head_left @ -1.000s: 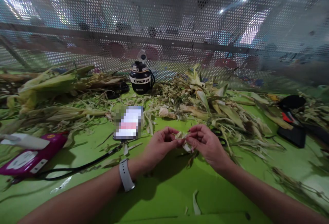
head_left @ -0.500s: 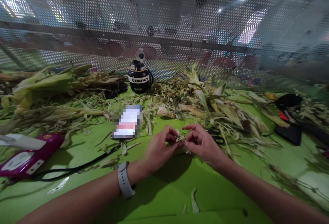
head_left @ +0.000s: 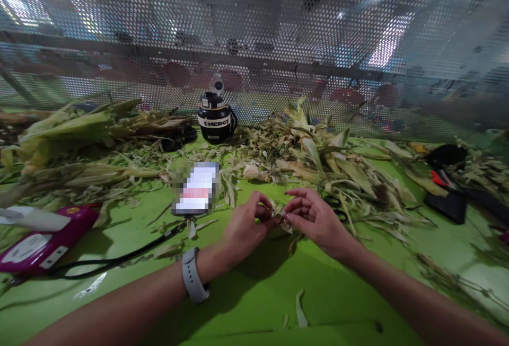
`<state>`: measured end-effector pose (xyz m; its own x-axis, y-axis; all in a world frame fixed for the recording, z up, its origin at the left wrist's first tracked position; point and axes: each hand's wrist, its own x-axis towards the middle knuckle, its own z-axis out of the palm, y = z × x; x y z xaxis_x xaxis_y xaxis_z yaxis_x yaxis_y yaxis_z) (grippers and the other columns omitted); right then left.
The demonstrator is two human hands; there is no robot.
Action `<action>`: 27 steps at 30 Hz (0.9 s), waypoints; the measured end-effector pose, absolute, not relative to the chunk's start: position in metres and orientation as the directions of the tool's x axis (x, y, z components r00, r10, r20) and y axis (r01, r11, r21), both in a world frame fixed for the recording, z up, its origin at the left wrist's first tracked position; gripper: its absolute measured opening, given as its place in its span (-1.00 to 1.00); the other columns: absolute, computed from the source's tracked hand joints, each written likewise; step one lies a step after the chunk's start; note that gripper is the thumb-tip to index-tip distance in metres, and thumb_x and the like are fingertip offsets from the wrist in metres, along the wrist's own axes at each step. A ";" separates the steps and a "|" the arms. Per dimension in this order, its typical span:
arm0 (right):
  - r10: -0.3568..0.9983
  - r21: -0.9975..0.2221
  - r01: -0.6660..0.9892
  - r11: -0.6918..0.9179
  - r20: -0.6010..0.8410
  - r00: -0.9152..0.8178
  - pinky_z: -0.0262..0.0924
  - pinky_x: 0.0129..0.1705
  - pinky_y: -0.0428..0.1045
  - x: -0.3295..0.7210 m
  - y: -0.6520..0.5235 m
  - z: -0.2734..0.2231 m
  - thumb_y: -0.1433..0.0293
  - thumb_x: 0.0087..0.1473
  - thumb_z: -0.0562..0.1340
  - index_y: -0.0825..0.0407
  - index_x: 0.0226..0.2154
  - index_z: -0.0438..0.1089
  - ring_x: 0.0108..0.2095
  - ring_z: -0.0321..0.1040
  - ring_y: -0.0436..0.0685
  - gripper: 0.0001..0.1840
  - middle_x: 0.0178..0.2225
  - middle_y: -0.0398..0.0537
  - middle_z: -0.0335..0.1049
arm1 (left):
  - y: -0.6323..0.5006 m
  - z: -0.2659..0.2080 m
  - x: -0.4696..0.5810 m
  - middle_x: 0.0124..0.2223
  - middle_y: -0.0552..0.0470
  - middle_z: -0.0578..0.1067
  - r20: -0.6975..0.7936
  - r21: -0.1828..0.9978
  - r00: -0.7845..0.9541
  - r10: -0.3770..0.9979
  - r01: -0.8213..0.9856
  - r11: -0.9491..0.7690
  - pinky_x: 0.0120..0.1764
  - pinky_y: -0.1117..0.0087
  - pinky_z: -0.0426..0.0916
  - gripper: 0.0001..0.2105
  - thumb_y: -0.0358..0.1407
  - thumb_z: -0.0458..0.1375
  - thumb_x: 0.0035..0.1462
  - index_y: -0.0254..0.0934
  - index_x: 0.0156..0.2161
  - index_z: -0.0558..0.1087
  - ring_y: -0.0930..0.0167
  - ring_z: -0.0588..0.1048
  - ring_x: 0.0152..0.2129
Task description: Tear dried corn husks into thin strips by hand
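My left hand [head_left: 250, 229] pinches a small bundle of pale corn husk strips [head_left: 277, 209] between thumb and fingertips. A light grey watch band is around that wrist. From the other side, my right hand [head_left: 318, 224] meets the bundle, thumb and index finger pressed on it and the other fingers loosely curled. Fingers partly hide the bundle, so its exact form cannot be made out. Just behind my right hand, the black handles of scissors [head_left: 337, 209] show among the husks.
Husk heaps [head_left: 345, 163] cover the back of the green table [head_left: 330, 298]. A phone [head_left: 196, 189] with a black strap lies left of my hands. A black bottle [head_left: 215, 122] stands behind it, before a perforated metal screen [head_left: 262, 38]. A magenta device [head_left: 43, 240] is far left.
My right hand has shifted slightly and its fingers have spread a little. More of the pale husk now shows below the fingertips. My left hand stays nearly still.
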<state>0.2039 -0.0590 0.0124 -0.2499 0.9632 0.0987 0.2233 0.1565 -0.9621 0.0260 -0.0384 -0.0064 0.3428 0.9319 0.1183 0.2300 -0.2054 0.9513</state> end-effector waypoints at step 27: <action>0.958 -0.783 0.552 0.287 0.228 -0.175 0.13 -0.38 -0.04 0.202 -0.065 0.024 0.34 0.05 0.20 0.07 -0.48 0.38 -0.40 0.21 0.05 -0.85 -0.42 -0.10 0.24 | -0.039 0.001 0.022 -0.43 0.07 0.45 -0.007 0.946 0.671 0.742 0.245 -0.212 -0.45 0.45 0.24 -0.74 -0.30 0.18 0.00 -0.28 -0.18 0.28 0.45 0.40 -0.51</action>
<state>0.2022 -0.0649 0.0240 -0.1753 0.9577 0.2281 0.5517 0.2874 -0.7829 0.0217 -0.0395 0.0009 0.6706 0.7418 -0.0073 0.2447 -0.2119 0.9462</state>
